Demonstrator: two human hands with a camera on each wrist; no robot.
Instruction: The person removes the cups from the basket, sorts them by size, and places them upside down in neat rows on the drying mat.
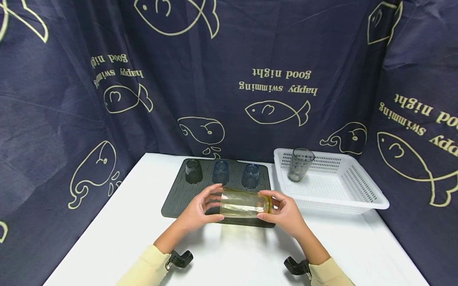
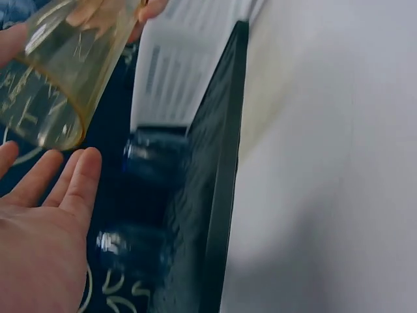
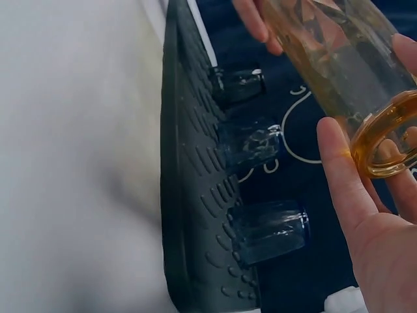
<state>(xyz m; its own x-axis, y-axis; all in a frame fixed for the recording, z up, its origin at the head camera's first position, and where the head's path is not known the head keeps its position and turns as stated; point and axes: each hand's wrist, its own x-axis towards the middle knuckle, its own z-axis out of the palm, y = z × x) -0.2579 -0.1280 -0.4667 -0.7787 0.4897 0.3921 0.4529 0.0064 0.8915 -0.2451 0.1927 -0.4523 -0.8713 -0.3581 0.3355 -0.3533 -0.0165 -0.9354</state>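
Observation:
A yellow-tinted drinking glass [image 1: 243,203] lies sideways in the air between both hands, above the front of a dark grey drying mat [image 1: 175,198]. My left hand [image 1: 196,210] holds its open-mouth end, thumb near me and fingers on the far side. At the thick amber base end [image 3: 391,140], my right hand [image 1: 284,212] grips between thumb and fingers. On the mat's back part stand a dark grey glass [image 1: 193,172] and two blue glasses, one in the middle [image 1: 220,173] and one on the right [image 1: 250,177], apparently upside down.
Right of the mat sits a white perforated plastic basket [image 1: 343,202]. A clear grey glass [image 1: 300,165] leans in its back left corner. Dark blue curtains with fish prints [image 1: 229,79] enclose the white table [image 1: 143,234] at the back and sides.

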